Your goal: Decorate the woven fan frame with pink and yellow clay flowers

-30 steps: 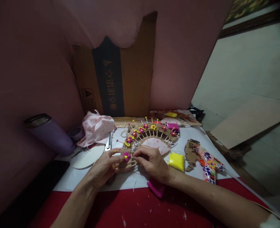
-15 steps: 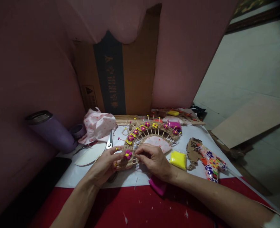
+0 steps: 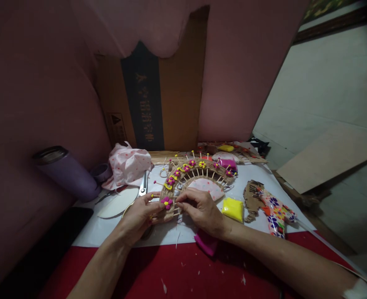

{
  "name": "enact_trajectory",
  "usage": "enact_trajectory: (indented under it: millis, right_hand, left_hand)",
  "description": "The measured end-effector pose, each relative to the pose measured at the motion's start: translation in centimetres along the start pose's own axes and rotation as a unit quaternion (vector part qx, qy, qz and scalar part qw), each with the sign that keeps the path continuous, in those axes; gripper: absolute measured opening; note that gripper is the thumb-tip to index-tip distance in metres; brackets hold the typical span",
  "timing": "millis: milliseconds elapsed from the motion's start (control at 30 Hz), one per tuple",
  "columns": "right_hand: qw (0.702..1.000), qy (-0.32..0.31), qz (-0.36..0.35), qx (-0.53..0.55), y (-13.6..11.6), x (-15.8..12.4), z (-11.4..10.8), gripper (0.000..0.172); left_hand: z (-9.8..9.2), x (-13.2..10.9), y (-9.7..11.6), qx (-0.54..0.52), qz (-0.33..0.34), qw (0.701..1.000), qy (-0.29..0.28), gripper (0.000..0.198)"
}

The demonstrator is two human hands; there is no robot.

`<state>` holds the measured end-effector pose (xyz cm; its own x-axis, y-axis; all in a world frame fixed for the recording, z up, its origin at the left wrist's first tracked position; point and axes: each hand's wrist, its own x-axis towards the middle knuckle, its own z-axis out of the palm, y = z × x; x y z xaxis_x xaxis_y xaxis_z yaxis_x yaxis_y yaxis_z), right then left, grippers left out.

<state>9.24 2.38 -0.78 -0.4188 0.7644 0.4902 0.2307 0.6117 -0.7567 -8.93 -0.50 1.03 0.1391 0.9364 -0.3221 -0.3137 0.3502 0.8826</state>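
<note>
A fan-shaped craft piece (image 3: 165, 192) of twine woven around thin sticks lies in front of me. Magenta and yellow clay flowers and small beads dot its curved band, and dotted fabric (image 3: 206, 187) covers its inner part. My left hand (image 3: 136, 216) grips the band's left end, thumb beside a magenta flower (image 3: 167, 202) with a yellow centre. At the band's inner edge, close to that flower, my right hand (image 3: 204, 212) is closed in a pinch. What lies between those fingertips is too small to make out.
Scissors (image 3: 143, 185), crumpled dotted cloth (image 3: 129, 164) and a purple tumbler (image 3: 67, 172) are on the left. To the right are a yellow clay packet (image 3: 232, 209), torn cardboard (image 3: 252, 199) and a flower-patterned piece (image 3: 277, 209). A magenta packet (image 3: 206, 243) sits below my right hand. A cardboard box (image 3: 180, 95) stands behind.
Both hands keep nearly the same place on the fan. The whole view has shifted very slightly; nothing has been taken up or let go.
</note>
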Motion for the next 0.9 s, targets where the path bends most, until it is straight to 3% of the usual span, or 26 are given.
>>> enact_trajectory:
  millis: [133,367,633,767,900]
  right_hand:
    - [1.0,0.002,0.001,0.002,-0.06,0.02,-0.04,0.008]
    - [1.0,0.001,-0.002,-0.001,-0.01,0.03,-0.02,0.008]
    - [1.0,0.003,-0.004,-0.005,0.16,-0.02,0.02,0.008]
    - [1.0,0.006,-0.002,0.001,0.07,0.06,-0.04,0.008]
    - [0.999,0.005,0.022,0.027,0.15,0.17,-0.07,0.008]
  left_hand:
    - [-0.14,-0.11,0.16,-0.036,-0.009,0.999,-0.016,0.029]
    - [-0.16,0.0,-0.04,-0.007,0.01,1.0,-0.019,0.036]
    - [-0.01,0.32,-0.38,0.014,0.003,1.0,0.004,0.034]
    - [-0.04,0.01,-0.07,-0.001,0.002,1.0,-0.015,0.031]
    - [-0.35,-0.13,0.32,-0.051,-0.013,0.997,-0.054,0.016]
